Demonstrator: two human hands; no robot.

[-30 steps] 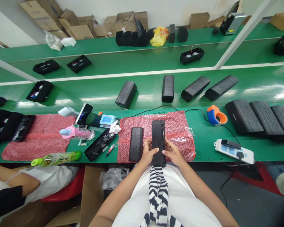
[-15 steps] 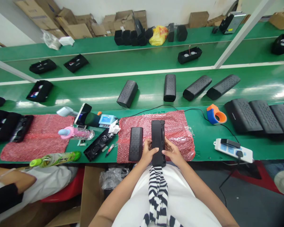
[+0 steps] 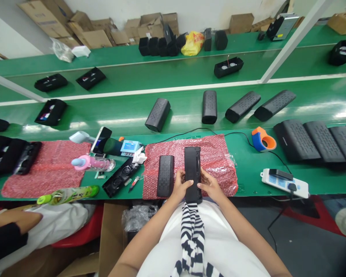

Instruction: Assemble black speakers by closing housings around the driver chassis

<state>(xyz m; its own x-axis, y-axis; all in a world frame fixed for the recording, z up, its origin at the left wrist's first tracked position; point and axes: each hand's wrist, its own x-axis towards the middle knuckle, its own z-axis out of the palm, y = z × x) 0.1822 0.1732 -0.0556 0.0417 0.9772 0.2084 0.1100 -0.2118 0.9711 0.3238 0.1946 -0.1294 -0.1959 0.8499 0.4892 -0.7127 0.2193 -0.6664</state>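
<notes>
Between my two hands stands a long black speaker (image 3: 192,165), its narrow side with slots and ports turned up. My left hand (image 3: 181,186) grips its left side, thumb laid on top. On the other side my right hand (image 3: 210,186) holds the right edge near the ports. A second black speaker (image 3: 165,176) with a patterned face lies on the red bubble wrap (image 3: 216,157), just left of my left hand. Further left are an opened black speaker shell (image 3: 119,179) with round drivers and a small red-and-white tube (image 3: 134,184).
Several speakers, such as one patterned speaker (image 3: 210,107), lie on the green belt (image 3: 118,115) ahead. At right are a tape dispenser (image 3: 262,139), a power strip (image 3: 285,182) and a row of speakers (image 3: 296,140). Bottles and a co-worker's arm (image 3: 23,221) are at left.
Speakers on the nearer belt have shifted slightly right; open shells on the belt behind have shifted slightly left. My hands and the held speaker look unchanged. The co-worker's arm moved a little.
</notes>
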